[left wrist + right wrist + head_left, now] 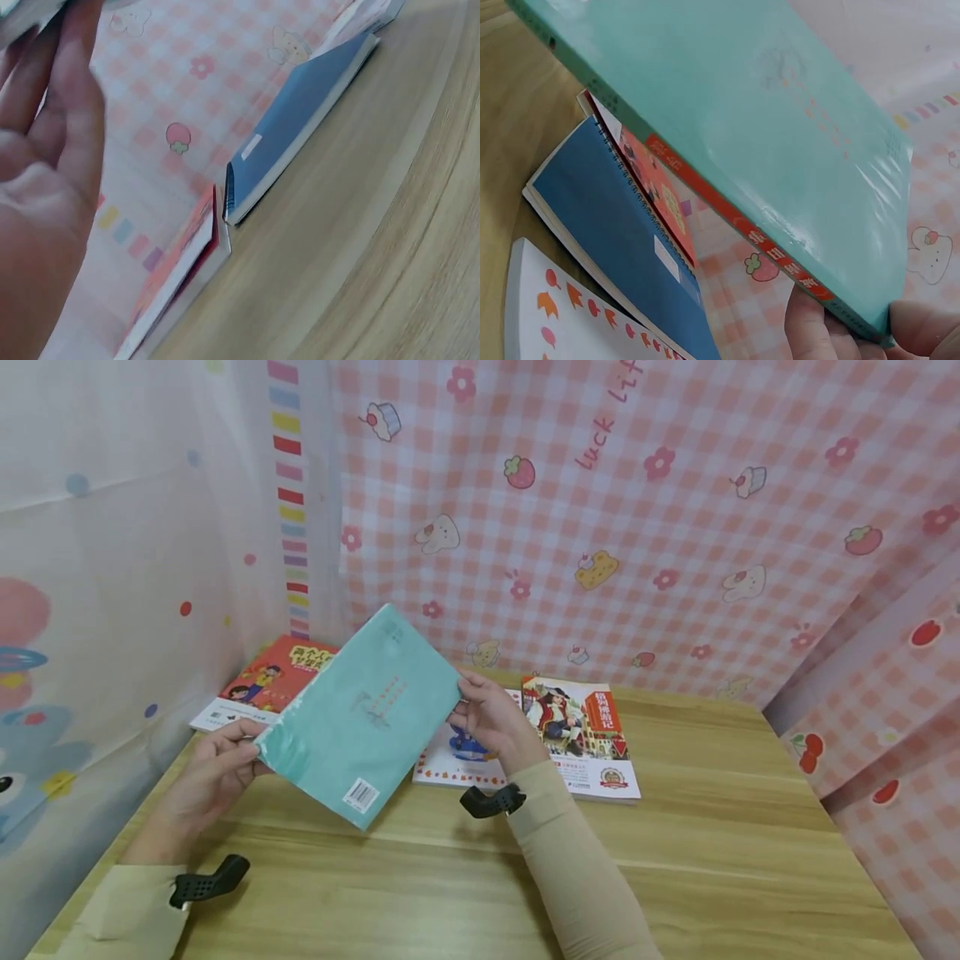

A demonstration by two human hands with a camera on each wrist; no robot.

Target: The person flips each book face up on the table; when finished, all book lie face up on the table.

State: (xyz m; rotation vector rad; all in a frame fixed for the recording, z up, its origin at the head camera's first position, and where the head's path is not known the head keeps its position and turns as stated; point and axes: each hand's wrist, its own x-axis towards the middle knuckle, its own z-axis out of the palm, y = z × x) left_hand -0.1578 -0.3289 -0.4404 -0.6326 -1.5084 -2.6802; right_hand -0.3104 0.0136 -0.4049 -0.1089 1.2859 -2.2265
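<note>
A turquoise book (352,718) is held up tilted above the table, its back cover with a barcode facing the head camera. My left hand (217,768) pinches its left corner, thumb on the cover. My right hand (491,714) grips the right-hand corner. In the right wrist view the same book (735,112) shows its spine with a red band, and the right thumb and fingers (810,326) hold the corner by that spine. The left wrist view shows the left hand (45,172), with only a sliver of what it holds at the top.
On the wooden table (720,827) lie a red book (273,681) at the left back, a blue spiral notebook (619,210) beside it, a white-bordered book (465,760) partly behind my right hand, and a colourful book (577,739) right of it. Patterned curtains (637,510) enclose the back and sides.
</note>
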